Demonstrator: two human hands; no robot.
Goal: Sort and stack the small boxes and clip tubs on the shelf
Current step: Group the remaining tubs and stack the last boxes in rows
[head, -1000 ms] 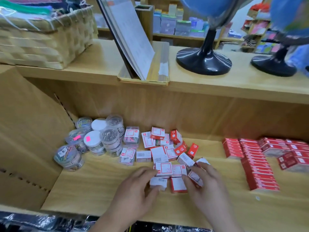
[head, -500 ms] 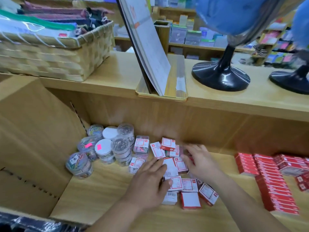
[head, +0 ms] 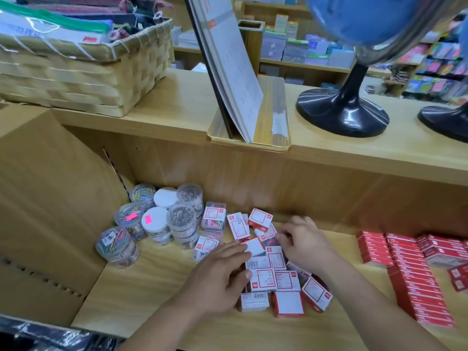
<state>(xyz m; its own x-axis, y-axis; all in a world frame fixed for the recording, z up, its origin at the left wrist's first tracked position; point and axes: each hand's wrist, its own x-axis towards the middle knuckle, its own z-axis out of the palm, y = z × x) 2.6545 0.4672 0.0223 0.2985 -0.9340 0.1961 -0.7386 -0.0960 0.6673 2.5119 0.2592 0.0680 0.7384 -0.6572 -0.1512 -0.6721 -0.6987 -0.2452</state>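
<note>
While the left hand [head: 217, 279] is lying spread, fingers nearly straight, on the near-left side of the heap of small boxes [head: 276, 281], its fingertips are touching one white-faced box [head: 254, 245] tipped on top of that heap.

Item, the right hand [head: 305, 243]: it is reaching into the far-right side of the heap with fingers curled downward. Whether they are pinching a box is not showing.

Item, the heap: red-and-white boxes are lying at all angles, some face up, some on edge, none yet squared into a column. It is sitting on the wooden shelf [head: 152, 290].

Item, the clip tubs [head: 158, 221]: round clear ones are standing grouped left of the heap, several stacked two high, one standing apart farther left. The square clear tubs [head: 214, 219] are standing between that group and the heap.

Item, the red packs [head: 405, 279]: these are lying in tidy rows well right of the heap.

Handling note, offered as a judgement: the step is likely going best with the flat hand steadying the heap while the other is lifting one box at a time. Each label should be facing the same way and each edge squared before the next box is going on. Boxes this light are probably sliding off any crooked column, and a leftward sweep is risking the stacked tubs.
</note>
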